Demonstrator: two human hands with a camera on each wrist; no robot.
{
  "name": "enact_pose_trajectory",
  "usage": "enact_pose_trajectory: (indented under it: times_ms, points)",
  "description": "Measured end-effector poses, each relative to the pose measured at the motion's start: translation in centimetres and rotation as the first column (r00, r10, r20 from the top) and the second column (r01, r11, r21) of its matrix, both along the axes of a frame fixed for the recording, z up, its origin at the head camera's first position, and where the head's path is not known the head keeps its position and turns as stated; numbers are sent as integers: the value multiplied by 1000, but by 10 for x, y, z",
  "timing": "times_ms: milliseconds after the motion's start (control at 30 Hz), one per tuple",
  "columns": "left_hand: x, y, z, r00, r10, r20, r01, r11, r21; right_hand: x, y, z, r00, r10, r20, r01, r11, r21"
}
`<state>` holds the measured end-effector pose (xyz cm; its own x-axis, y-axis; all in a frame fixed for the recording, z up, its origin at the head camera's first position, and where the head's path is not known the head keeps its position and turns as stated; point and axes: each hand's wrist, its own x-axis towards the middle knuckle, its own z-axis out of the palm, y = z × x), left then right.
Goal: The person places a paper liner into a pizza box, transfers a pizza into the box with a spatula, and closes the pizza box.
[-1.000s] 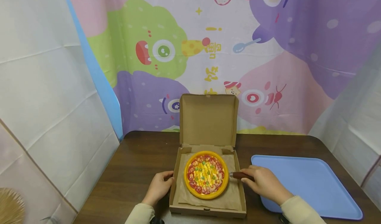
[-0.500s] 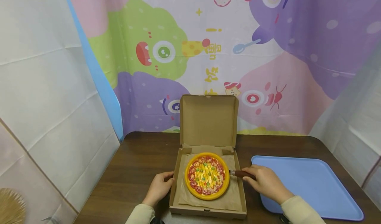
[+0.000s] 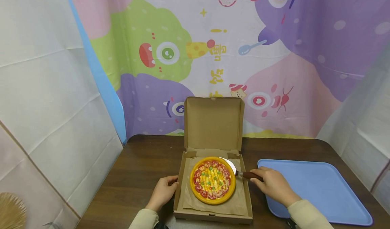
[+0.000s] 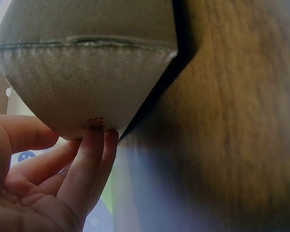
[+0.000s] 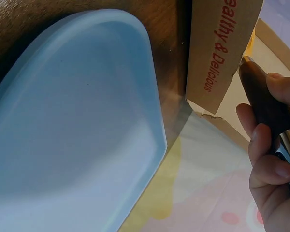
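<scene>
A round pizza [image 3: 213,181] with a bright yellow rim, red and yellow topping and green dots lies on brown paper [image 3: 237,202] inside a lidded cardboard pizza box [image 3: 211,214]. My right hand [image 3: 272,185] grips the dark handle [image 3: 250,176] of a pizza server. Its metal blade [image 3: 231,164] shows at the pizza's upper right edge; part is hidden. In the right wrist view, fingers curl round that handle [image 5: 261,94]. My left hand [image 3: 162,192] rests at the box's left wall, where fingertips [image 4: 94,137] touch the outer cardboard [image 4: 82,82] with relaxed fingers.
The box lid [image 3: 213,124] stands upright at the back, before a cartoon-printed curtain [image 3: 170,19]. A light blue tray [image 3: 317,188] lies right of the box, partly under the right forearm. The dark wooden table [image 3: 137,161] carries everything.
The server's blade, hidden under the pizza before, now shows beside its upper right edge. The pizza has shifted slightly right. My left hand stays at the box wall.
</scene>
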<state>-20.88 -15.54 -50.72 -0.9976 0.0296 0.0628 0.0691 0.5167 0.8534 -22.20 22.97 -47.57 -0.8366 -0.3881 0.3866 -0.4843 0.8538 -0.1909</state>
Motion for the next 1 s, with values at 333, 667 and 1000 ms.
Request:
enact_pose_trajectory:
  times_ms: [333,667,1000]
  points:
    - [1,0,0,1000,1,2,-1,1000,9,-5,0,-1,999,-25,-33,25,1000,0]
    - [1,1,0,1000,8,4,-8,1000,4,-9,0,-1,998,-48,-43,49,999,5]
    - [1,1,0,1000,-6,8,5,1000,25,-12,0,-2,995,-77,-70,77,997,8]
